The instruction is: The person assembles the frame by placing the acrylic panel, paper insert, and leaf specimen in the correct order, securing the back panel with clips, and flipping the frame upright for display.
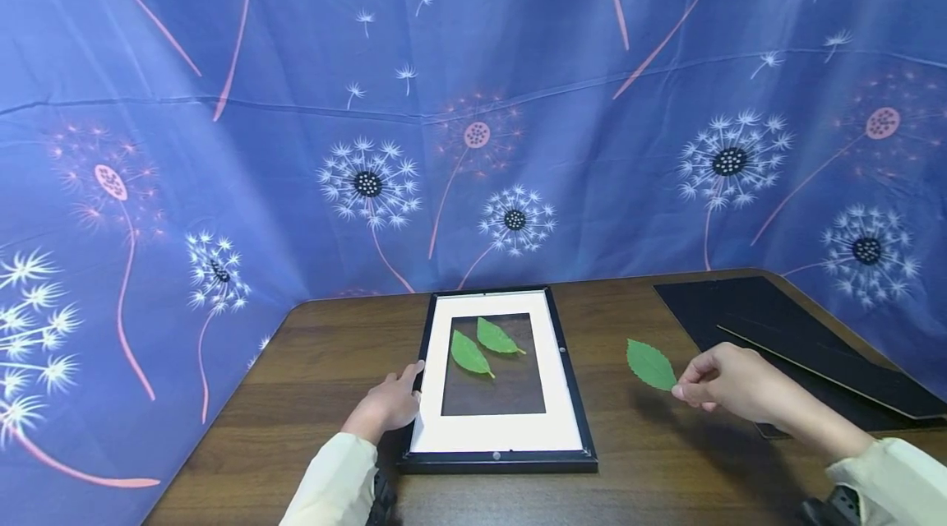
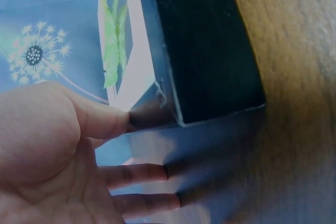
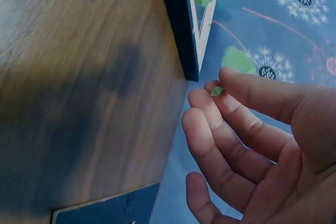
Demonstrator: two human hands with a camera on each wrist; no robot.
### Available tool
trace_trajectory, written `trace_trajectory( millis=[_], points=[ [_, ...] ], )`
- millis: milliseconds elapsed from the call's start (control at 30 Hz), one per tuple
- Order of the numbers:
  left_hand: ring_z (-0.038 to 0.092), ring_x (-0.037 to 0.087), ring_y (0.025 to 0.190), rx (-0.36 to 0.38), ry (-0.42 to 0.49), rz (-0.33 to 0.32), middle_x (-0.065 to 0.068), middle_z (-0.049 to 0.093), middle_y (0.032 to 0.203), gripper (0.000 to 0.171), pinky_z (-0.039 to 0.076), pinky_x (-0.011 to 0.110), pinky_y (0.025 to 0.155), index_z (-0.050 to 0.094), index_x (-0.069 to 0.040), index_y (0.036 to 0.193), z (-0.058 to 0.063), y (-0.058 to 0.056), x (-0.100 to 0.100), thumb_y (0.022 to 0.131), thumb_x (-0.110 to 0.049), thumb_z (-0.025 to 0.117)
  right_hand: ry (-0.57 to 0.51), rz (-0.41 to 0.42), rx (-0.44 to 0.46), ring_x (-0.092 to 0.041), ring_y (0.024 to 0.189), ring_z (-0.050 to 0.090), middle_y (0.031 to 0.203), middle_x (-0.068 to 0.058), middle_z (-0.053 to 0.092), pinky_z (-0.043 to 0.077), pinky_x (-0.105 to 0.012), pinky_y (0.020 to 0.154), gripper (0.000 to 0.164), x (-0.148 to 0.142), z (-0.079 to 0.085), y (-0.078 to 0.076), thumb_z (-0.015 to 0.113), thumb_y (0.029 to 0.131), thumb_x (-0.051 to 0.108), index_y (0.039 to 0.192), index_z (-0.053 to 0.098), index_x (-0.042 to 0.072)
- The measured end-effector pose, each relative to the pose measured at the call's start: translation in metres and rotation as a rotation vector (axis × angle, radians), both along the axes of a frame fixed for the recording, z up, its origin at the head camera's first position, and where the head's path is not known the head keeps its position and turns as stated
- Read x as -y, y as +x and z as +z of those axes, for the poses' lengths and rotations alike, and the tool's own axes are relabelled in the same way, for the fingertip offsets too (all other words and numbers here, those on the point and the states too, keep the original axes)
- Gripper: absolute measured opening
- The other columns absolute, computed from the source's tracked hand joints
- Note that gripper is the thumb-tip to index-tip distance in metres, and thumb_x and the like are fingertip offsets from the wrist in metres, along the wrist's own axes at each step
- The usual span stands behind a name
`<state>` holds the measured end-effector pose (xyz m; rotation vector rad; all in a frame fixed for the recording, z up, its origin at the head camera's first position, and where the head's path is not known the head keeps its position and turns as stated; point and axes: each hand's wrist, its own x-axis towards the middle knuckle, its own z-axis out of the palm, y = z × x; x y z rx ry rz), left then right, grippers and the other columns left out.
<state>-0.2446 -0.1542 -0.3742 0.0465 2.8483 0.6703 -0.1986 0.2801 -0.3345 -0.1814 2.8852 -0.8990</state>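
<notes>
Bare hands (image 1: pixel 386 408), pale cream sleeves (image 1: pixel 333 477), black left wrist device (image 1: pixel 381 498), chunky black right wrist device (image 1: pixel 834 507)

Head view: from above, forward and down across worktop (image 1: pixel 311 362). Wrist views: close range, scene turned sideways (both share picture frame (image 1: pixel 451 463)).

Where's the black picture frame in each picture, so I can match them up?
Head: the black picture frame lies low in the middle, with the left hand touching its side.
Left wrist: upper middle, cut off at the top.
Right wrist: at the top, just right of centre, also cut off.
Shared landmark: the blue dandelion cloth.
</notes>
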Motion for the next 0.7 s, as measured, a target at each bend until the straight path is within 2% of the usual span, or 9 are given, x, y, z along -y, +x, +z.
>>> trace_trajectory(
  millis=[100,333,500,700],
  points=[
    [0.041,0.063,0.129,-0.003,-0.003,0.006,0.040,0.039,0.146,0.051,0.036,0.072,0.104,0.040,-0.006,0.154,0.000,0.000,0.000,0.104,-0.010,0.049,0.017,0.002,-0.016,-0.016,0.073,0.055,0.073,0.003,0.061,0.038,-0.032,0.058,0.010,0.010,0.002,-0.003,0.074,0.093,0.020,0.085,0.076,0.014],
    [0.042,0.064,0.128,-0.008,0.001,0.015,0.039,0.040,0.145,0.051,0.037,0.072,0.103,0.041,-0.007,0.154,0.000,0.001,-0.001,0.103,-0.010,0.049,0.037,0.016,-0.065,-0.016,0.066,0.046,0.070,0.004,0.056,0.033,-0.031,0.055,0.013,0.037,0.004,-0.011,0.075,0.091,0.023,0.080,0.074,0.016],
    [0.044,0.064,0.126,-0.019,-0.006,0.020,0.040,0.041,0.144,0.051,0.038,0.072,0.102,0.042,-0.006,0.153,-0.002,0.000,-0.001,0.103,-0.009,0.049,0.053,0.031,-0.115,-0.016,0.067,0.044,0.073,0.005,0.057,0.033,-0.031,0.056,0.013,0.059,0.005,-0.020,0.076,0.089,0.023,0.078,0.075,0.016],
    [0.044,0.064,0.126,-0.026,-0.005,0.021,0.040,0.040,0.144,0.050,0.038,0.072,0.102,0.042,-0.005,0.152,-0.004,-0.001,-0.001,0.102,-0.008,0.049,0.046,0.045,-0.135,-0.013,0.057,0.040,0.063,0.005,0.050,0.028,-0.027,0.051,0.013,0.086,0.000,-0.026,0.078,0.087,0.020,0.075,0.074,0.016]
  ],
)
